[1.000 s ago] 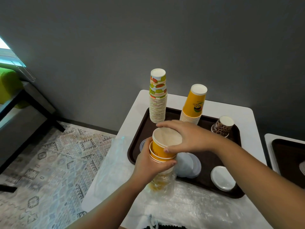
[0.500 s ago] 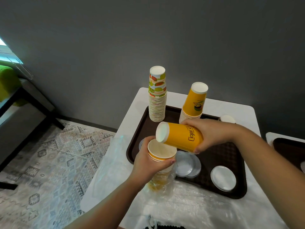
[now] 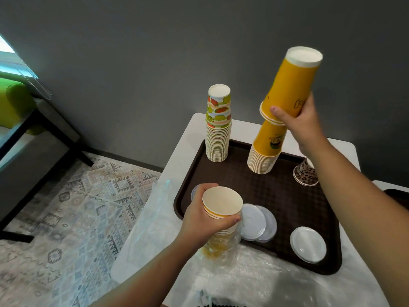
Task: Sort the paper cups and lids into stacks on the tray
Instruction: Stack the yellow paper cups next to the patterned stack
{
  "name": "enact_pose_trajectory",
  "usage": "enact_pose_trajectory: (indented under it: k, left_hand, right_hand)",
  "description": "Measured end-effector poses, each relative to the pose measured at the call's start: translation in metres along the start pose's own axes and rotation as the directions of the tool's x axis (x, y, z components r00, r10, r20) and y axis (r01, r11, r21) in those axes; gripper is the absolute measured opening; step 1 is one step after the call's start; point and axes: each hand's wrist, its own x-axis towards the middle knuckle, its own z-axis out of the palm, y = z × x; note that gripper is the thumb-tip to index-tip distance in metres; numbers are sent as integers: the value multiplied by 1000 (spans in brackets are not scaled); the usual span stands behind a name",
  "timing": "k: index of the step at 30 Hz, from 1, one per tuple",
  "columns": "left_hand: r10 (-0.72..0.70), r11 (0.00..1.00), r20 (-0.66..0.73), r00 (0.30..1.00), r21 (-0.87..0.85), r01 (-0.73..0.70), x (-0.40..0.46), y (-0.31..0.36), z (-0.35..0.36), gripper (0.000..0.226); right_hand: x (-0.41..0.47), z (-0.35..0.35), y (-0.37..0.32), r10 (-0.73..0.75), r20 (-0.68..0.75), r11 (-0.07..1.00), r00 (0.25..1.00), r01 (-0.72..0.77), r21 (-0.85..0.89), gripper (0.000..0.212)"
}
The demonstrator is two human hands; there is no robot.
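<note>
Up at about 1 o'clock, my right hand (image 3: 298,120) has its fingers and thumb wrapped round an upside-down yellow cup (image 3: 292,83), held above the yellow stack (image 3: 265,151) on the brown tray (image 3: 254,189). Looks like a second rim is nested under it, but can't say for sure. The cup's mouth sits right over the top of that stack, tilted a bit; whether they're touching I can't tell.

Down at 6 o'clock my left hand (image 3: 203,220) is curled round a bundle of upright cups (image 3: 221,207), mouths facing up, the lower part inside a clear plastic sleeve (image 3: 219,247) on the white table (image 3: 192,134).

On the tray: fruit-print stack (image 3: 218,127) at 11 o'clock, a leopard-print cup (image 3: 305,173) at 3 o'clock partly behind my right arm, two overlapping clear lids (image 3: 259,222) just beside my left hand, and a white lid pile (image 3: 308,244) at 4 o'clock. Another lid (image 3: 193,192) peeks out behind my left hand.
</note>
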Motion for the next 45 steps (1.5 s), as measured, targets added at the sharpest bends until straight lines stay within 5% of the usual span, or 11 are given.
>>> enact_pose_trajectory:
  k: [9,19,22,24,26,28,32,37,45]
  left_hand:
    - [11,999,1,1000,32,-11,2,1,-1,81]
    - [9,998,5,1000,62,-10,1,-2,-1,83]
    - [11,997,4,1000,74,-11,0,-1,-1,82]
    - [11,998,9,1000,65,-12,0,-1,-1,82]
    - [13,998,13,1000,54,-14,-1,0,0,83]
    - [20,999,5,1000,49,-20,-1,1,1,85]
    - [20,999,-8,1000,38,-19,-3,5,3,84]
    - [10,998,3,1000,66,-11,-2,7,3,93]
    - [3,995,29,1000,96,-6,-5,5,2,84]
  right_hand:
    - [9,4,37,59,-61,998,996,-60,-14,81]
    - [4,6,33,-20,66,901,998,47,-431,72]
    - [-6,1,27,-159,0,764,987,123,-633,82]
    - [-21,4,18,-268,-12,756,963,202,-622,81]
    - [-39,10,9,-284,96,806,954,292,-516,73]
    - [-57,18,1,-170,349,858,921,313,-408,64]
    - [-89,33,-4,128,767,822,628,366,-437,77]
    - [-109,46,-4,194,837,730,512,495,-471,82]
    - [-103,40,-12,148,792,791,592,410,-454,75]
